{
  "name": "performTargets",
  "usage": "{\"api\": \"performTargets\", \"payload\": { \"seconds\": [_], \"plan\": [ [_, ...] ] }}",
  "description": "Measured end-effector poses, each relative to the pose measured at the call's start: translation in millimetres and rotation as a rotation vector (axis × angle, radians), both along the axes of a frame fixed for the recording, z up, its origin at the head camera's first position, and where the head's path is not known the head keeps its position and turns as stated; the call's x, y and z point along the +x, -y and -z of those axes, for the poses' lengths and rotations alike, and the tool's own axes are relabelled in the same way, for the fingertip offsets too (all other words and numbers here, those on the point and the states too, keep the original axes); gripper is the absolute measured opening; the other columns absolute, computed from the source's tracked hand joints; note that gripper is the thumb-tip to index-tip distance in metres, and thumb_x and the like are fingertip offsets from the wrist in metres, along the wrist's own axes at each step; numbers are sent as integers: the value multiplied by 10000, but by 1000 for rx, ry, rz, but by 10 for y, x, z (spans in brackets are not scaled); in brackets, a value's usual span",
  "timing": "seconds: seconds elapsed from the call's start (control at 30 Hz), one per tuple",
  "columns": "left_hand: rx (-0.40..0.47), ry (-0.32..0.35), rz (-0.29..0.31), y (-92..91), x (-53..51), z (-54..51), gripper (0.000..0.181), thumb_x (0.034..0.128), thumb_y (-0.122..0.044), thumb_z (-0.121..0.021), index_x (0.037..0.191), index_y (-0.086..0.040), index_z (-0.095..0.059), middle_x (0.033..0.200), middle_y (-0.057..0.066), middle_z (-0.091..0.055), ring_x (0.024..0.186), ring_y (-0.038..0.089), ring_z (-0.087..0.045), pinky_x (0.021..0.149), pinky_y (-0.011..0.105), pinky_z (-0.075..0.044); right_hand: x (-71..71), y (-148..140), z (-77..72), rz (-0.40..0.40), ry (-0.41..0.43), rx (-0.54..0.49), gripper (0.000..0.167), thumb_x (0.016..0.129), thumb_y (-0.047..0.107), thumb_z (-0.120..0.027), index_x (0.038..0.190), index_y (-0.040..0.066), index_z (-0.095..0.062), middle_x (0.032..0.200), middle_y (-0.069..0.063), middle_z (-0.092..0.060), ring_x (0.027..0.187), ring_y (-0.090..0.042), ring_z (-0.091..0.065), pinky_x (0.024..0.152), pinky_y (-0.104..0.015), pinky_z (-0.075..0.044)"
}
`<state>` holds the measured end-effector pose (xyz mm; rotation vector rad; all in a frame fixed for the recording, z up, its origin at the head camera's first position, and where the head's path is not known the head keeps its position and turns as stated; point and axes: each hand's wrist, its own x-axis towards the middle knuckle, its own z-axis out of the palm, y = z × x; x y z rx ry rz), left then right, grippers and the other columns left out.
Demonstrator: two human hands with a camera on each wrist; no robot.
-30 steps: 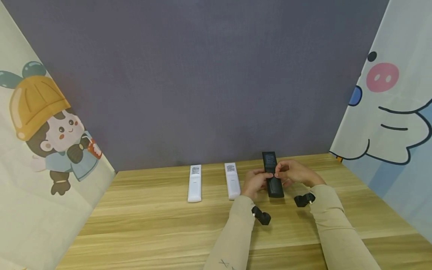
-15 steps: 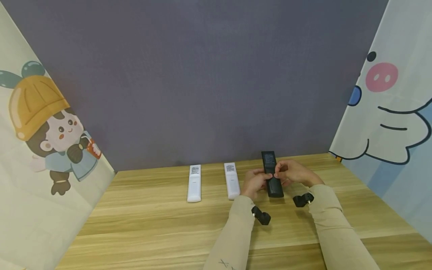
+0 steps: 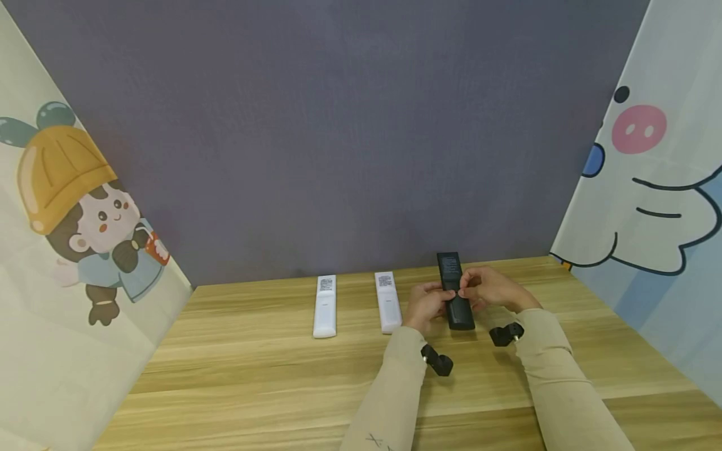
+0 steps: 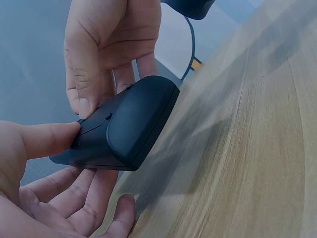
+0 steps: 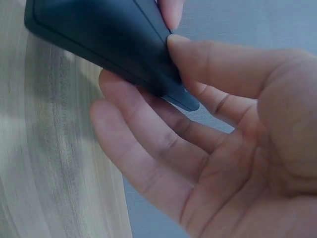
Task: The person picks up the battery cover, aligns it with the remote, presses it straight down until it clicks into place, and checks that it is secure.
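Observation:
Both hands hold a black remote control (image 3: 461, 315) above the table, its back side with the printed label facing up. The left hand (image 3: 425, 305) grips its left edge, thumb on the back face and fingers underneath. From the other side the right hand (image 3: 494, 289) pinches it, thumb on the back near the left thumb. In the left wrist view the remote (image 4: 143, 119) shows its rounded end and the seam of its battery cover, which lies in place. The right wrist view has the right fingers (image 5: 148, 139) curled under the remote (image 5: 114, 39).
Two white remote controls lie face down on the wooden table (image 3: 254, 376): one (image 3: 324, 307) farther left, the other (image 3: 388, 304) close to the left hand. A grey wall panel (image 3: 338, 156) stands along the table's back edge. Patterned curtains (image 3: 665, 238) hang at both sides.

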<state>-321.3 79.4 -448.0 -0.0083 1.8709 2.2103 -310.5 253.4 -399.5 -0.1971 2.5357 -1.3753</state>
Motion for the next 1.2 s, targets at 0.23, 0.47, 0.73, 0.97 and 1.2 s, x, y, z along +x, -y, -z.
{"api": "performTargets", "payload": {
  "seconds": [0.23, 0.47, 0.73, 0.97, 1.2],
  "plan": [
    [-10, -2, -8, -4, 4, 7, 314, 876, -67, -766, 1183, -33, -713, 941, 104, -780, 807, 172, -737, 720, 299, -585, 9, 15, 12, 2, -10, 6, 159, 994, 86, -638, 1075, -16, -548, 1009, -135, -665, 854, -223, -692, 789, -516, -612],
    [-64, -11, -13, -23, 5, 2, 359, 885, -65, -770, 1234, -53, -684, 905, 90, -774, 814, 201, -752, 727, 319, -607, -4, 30, 31, 10, -20, 13, 163, 989, 34, -615, 1100, -47, -529, 1003, -164, -663, 845, -245, -709, 788, -523, -614],
    [-150, -57, -4, -19, 15, -23, 367, 878, -38, -755, 1238, -39, -682, 875, 89, -771, 740, 178, -722, 706, 341, -594, -11, 41, 59, 35, -29, 26, 224, 988, 8, -594, 1161, -77, -479, 1034, -217, -656, 819, -247, -701, 772, -511, -612],
    [-238, -88, -27, -13, 37, -50, 377, 862, -40, -777, 1228, -33, -686, 809, 62, -746, 634, 149, -652, 726, 407, -602, -27, 64, 94, 51, -38, 26, 229, 985, -13, -584, 1164, -82, -459, 1003, -201, -641, 779, -222, -684, 744, -497, -608],
    [-291, -91, -26, -4, 40, -63, 466, 826, 14, -785, 1274, -21, -662, 828, 62, -743, 695, 161, -688, 650, 314, -560, -23, 98, 116, 75, -44, 33, 233, 984, -8, -595, 1157, -80, -457, 1022, -235, -633, 786, -240, -683, 717, -467, -604]
  ]
}}
